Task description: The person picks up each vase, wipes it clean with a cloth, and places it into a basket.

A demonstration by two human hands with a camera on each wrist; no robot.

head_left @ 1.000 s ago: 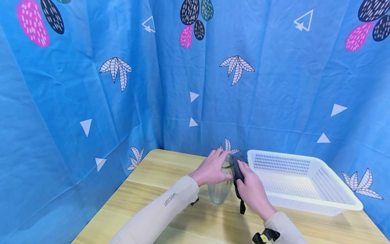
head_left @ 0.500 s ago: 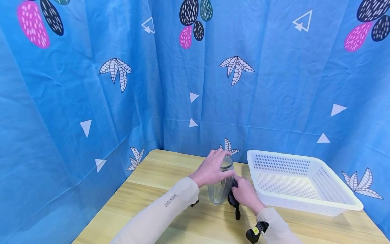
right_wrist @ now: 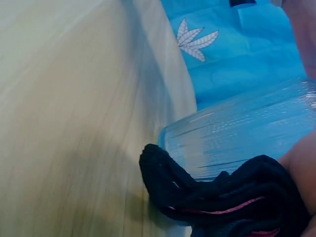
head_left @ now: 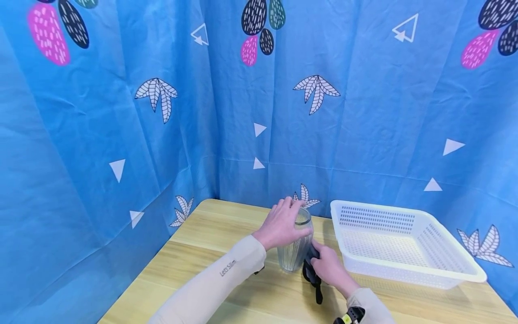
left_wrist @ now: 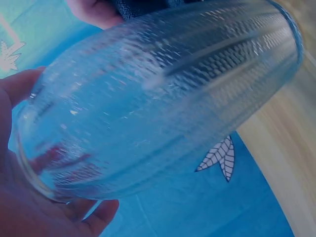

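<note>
Glass vase (head_left: 292,257) is rim-up on or just over the table (head_left: 210,243), can't tell which tbh, left of the white basket (head_left: 404,272). L hand (head_left: 280,225) has it by the mouth, thumb + fingers spread wide but curled round the rim. R hand (head_left: 328,266) is closed round a wad of black cloth (right_wrist: 222,197), looks to be up against the vase's side. What's changed in the last sec: R hand w/ cloth is down from near the rim to the lower wall, L hand's basically same spot. So imo the lower part's getting worked now, w/ the top grip steadying it.
</note>
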